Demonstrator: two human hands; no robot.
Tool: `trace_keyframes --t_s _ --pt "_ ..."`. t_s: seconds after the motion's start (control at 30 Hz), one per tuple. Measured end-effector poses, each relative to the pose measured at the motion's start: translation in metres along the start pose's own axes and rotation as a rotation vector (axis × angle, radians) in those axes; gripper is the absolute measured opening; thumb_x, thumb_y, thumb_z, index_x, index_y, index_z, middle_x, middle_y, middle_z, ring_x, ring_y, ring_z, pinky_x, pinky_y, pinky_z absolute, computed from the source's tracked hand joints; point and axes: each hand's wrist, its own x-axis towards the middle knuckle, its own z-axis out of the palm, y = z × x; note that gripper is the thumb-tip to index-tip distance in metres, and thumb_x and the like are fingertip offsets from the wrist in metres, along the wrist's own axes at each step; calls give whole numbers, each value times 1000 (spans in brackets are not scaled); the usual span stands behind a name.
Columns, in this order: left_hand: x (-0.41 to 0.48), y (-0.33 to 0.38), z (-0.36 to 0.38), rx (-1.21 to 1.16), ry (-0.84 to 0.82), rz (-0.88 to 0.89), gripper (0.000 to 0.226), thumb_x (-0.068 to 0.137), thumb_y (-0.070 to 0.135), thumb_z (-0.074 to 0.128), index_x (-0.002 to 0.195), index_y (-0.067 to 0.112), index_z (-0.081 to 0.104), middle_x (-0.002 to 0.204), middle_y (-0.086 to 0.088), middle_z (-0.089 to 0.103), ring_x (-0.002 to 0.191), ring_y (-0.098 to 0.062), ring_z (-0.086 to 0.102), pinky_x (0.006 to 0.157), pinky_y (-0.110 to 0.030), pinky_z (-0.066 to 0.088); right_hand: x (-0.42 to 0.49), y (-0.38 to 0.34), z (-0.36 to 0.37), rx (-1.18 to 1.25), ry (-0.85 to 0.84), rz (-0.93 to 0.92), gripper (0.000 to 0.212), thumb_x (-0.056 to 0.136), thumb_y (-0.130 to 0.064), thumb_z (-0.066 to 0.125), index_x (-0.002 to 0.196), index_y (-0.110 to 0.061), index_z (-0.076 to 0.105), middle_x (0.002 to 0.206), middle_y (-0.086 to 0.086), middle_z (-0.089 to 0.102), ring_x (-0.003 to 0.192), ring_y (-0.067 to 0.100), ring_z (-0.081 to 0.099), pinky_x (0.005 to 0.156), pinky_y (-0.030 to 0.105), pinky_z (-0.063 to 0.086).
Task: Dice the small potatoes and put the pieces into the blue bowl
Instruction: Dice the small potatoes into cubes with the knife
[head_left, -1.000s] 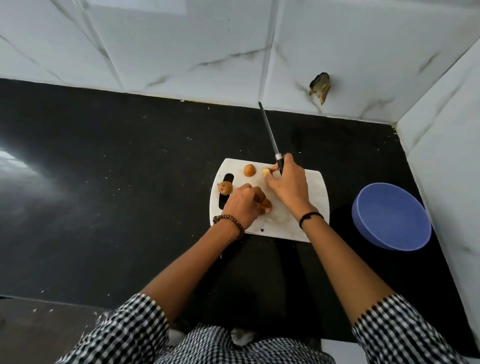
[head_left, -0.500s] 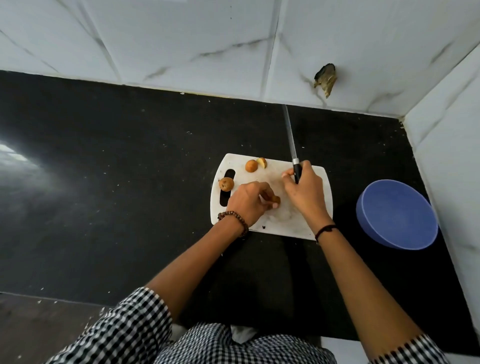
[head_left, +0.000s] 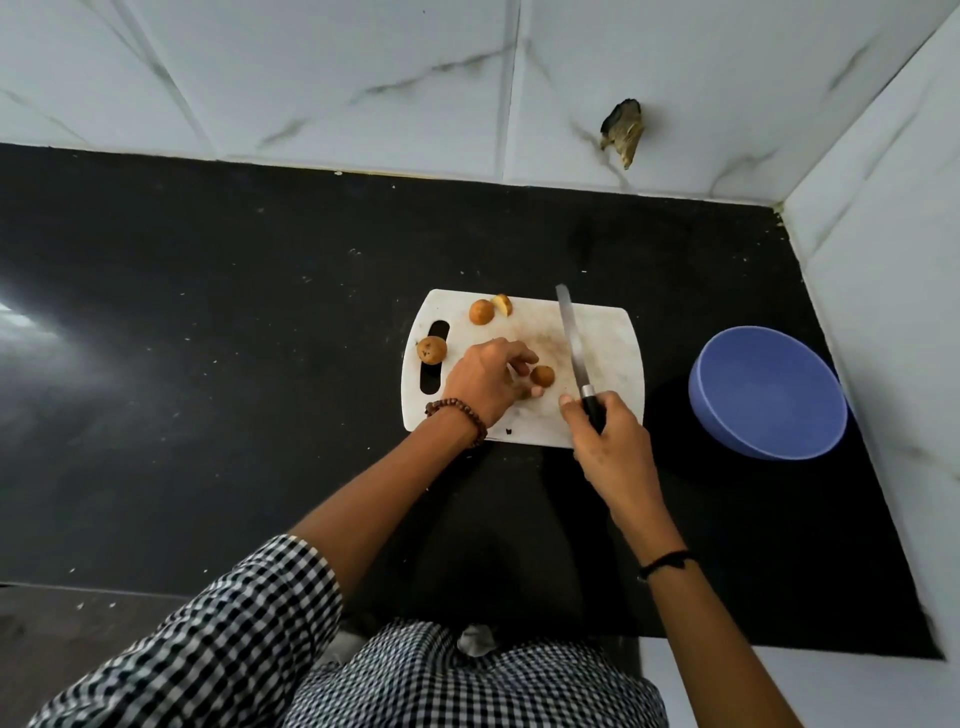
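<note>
Black counter (head_left: 208, 364) carries a white cutting board (head_left: 610, 338): 1 spotted potato (head_left: 431, 349) lies at its left end, left hand (head_left: 480, 384) pinches the middle potato (head_left: 542, 375), right hand (head_left: 610, 447) grips the knife (head_left: 571, 338) over its right half, blue bowl (head_left: 769, 395) sits beyond its right edge

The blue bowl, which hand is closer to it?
Right. The right hand, gripping the black-handled knife, is at the edge of the white cutting board nearest the round blue bowl. The left hand is farther off, mid-board, holding a small brown potato.
</note>
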Motion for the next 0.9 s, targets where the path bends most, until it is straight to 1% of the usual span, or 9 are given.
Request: trace_keyframes --t_s 0.07,0.17,0.23,0.33,0.43,0.57,0.7,0.83,0.9 --pt "0 2 0 -13 6 -14 27 78 22 77 104 21 70 95 5 67 80 -6 57 75 -23 52 -6 0 1 -44 3 0 37 101 -55 45 97 -20 58 81 3 64 73 15 64 64 29 52" --pt "-2 8 0 -55 6 -31 16 79 24 76 95 21 72 92 7 68 78 -1 56 74 -19 50 -14 1 3 -121 5 -38 43 103 -53 38 98 -16 58 77 3 62 69 14 61 58 25 43" --pt "-2 12 0 -72 7 -49 14 80 23 75 94 20 74 90 7 69 75 1 56 76 -17 49 -17 2 5 -153 0 -61 45 104 -53 36 97 -14 58 76 4 61 69 16 61 57 28 45" --pt "-2 15 0 -80 12 -84 16 80 19 75 96 17 75 88 8 70 75 2 56 77 -13 46 -17 4 7 -190 -19 -68 47 104 -54 34 97 -14 56 75 5 61 67 18 60 59 35 48" --pt "-1 18 0 -81 40 -111 18 78 16 77 96 14 76 93 2 73 83 -5 64 83 -19 51 -16 4 8 -238 -31 -84 45 105 -53 32 99 -14 54 76 5 61 68 19 61 59 38 49" --pt "-1 21 1 -59 59 -121 19 79 14 77 98 12 76 93 0 74 87 -9 66 88 -22 53 -17 1 8 -308 -50 -97 43 106 -51 28 102 -14 51 76 3 60 67 16 59 56 31 43" --pt "-1 23 3 -36 70 -121 18 79 15 77 97 12 76 92 -1 74 87 -12 66 88 -26 54 -16 -3 12 -335 -88 -79 45 107 -49 23 104 -13 50 80 4 59 70 20 60 61 37 48" --pt "0 23 4 -18 70 -93 20 80 14 75 99 9 75 94 -3 73 88 -14 66 87 -24 53 -11 -10 12 -352 -145 -47 43 107 -49 20 107 -15 47 86 5 58 76 22 61 66 40 50" --pt "0 22 4 -7 72 -86 19 80 14 75 98 9 76 93 -4 73 88 -14 66 87 -25 54 -6 -13 10 -373 -164 -41 44 107 -49 20 107 -16 47 87 5 58 79 22 62 69 41 51"
